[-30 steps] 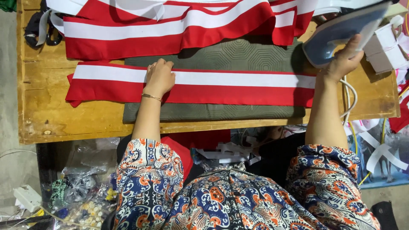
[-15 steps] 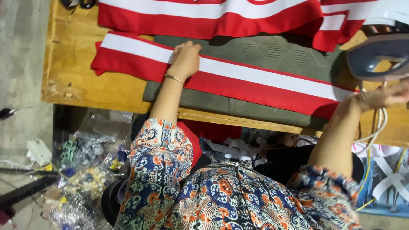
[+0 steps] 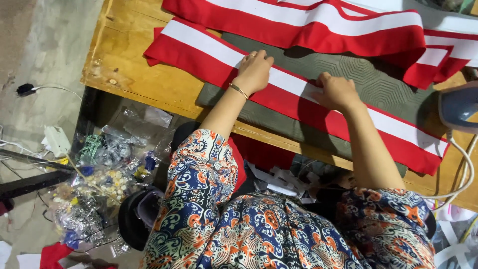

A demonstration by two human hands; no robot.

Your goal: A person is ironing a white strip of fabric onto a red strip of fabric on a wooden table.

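Wooden bench over a cluttered floor, grey mat on top. A red-and-white strip lies flat across the mat, a second strip behind it. Soft, light, limp cloth, likely to slide; best pinched at the edges. Left hand and right hand press flat on it, fingers loosely spread, gripping nothing. Iron sits far right.

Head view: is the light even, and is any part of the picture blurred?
Head view: soft, even light; both hands, left hand and right hand, look sharp on the red-and-white fabric strip; a shadow falls on the grey pad.
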